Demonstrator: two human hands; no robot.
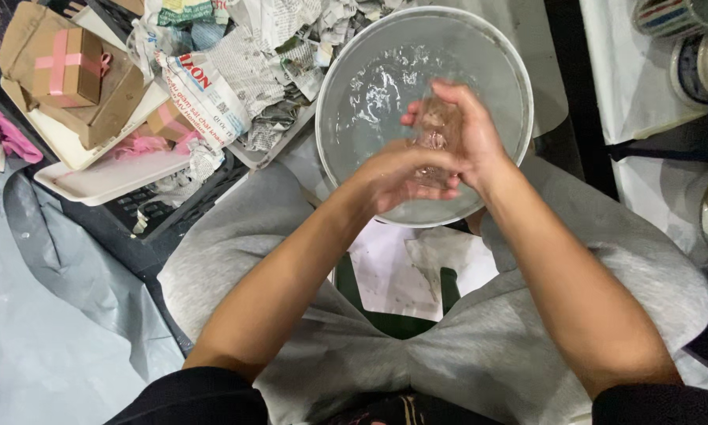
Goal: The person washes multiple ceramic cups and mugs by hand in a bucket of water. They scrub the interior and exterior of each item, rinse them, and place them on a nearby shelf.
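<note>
While both hands met over a round pale basin point(511, 71) of water, they held between them a small clear glass object point(435, 138), blurred and too hard to make out in shape. Left hand point(397, 177): cupped under and around the object's lower part, fingers curled against it. Right hand point(468, 134): wrapped over its upper part from the far side, fingers closed on it; the palm was hidden. The object sat just above the water, over the near half of the basin, whose near rim was covered by the wrists.

Grey trousers point(236, 260): knees spread either side of the basin. White paper point(393, 275) on a dark green seat between the legs, partly covered.

Crumpled newspaper point(244, 63): heaped beside the basin on the left, top cut off by the frame. Brown cardboard box point(66, 67) with a pink ribbon cross, resting on flat cardboard over a white tray point(110, 177). Pink cloth point(7, 134) at the left edge, cut off. Striped cups point(685, 39) at the top right, only partly in view
</note>
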